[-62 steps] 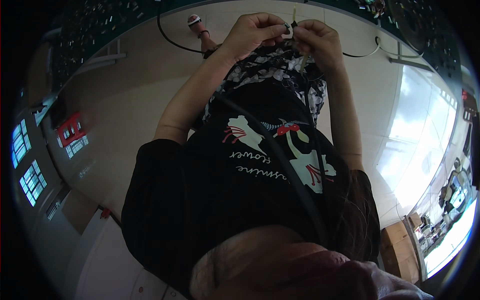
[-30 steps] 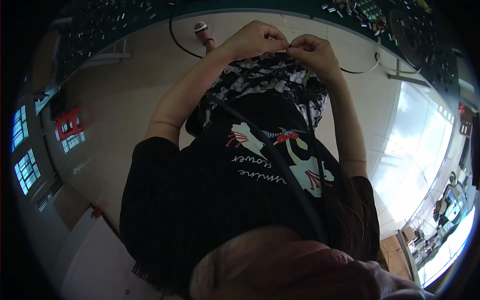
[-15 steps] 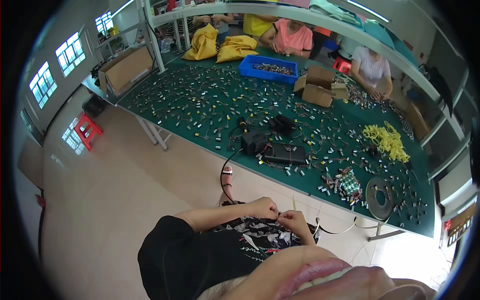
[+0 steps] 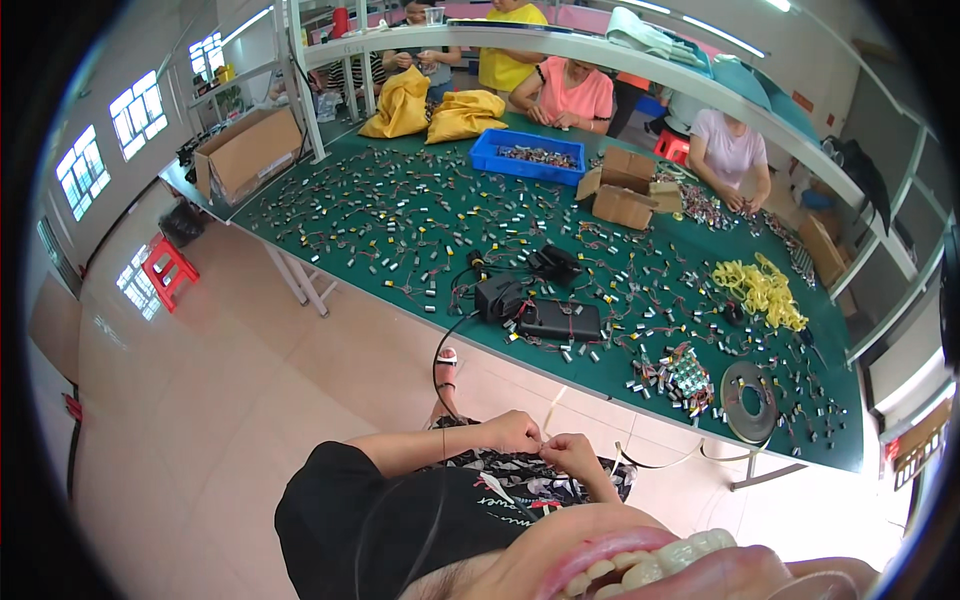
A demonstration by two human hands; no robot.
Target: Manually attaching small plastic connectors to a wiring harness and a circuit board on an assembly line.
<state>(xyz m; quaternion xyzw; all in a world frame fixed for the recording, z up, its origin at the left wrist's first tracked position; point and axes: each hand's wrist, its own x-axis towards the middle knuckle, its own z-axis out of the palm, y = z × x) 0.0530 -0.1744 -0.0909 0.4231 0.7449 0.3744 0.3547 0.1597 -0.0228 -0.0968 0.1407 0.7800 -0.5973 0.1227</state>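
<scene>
Over my lap, in front of the table edge, my left hand point(image 4: 512, 431) and my right hand point(image 4: 570, 455) meet with fingertips pressed together. Both are closed in a pinch around something too small to make out. A thin pale strip point(image 4: 550, 408) rises beside the fingertips; whether it is in my grip cannot be told. Another length of narrow strip point(image 4: 655, 466) hangs in a loop to the right of my hands. It leads toward a flat grey reel point(image 4: 737, 415) near the table's front right edge.
The green table point(image 4: 400, 290) bears many small wired metal cylinders, a black power bank point(image 4: 560, 320), a yellow pile of bands point(image 4: 760, 290), a blue bin point(image 4: 490, 155), an open carton point(image 4: 622, 205) and yellow bags point(image 4: 465, 118). Co-workers sit across. A red stool point(image 4: 170, 268) stands left.
The whole view has shifted slightly, so the co-workers show more fully. My hands remain together over my lap, still pinched, with the pale strip beside them.
</scene>
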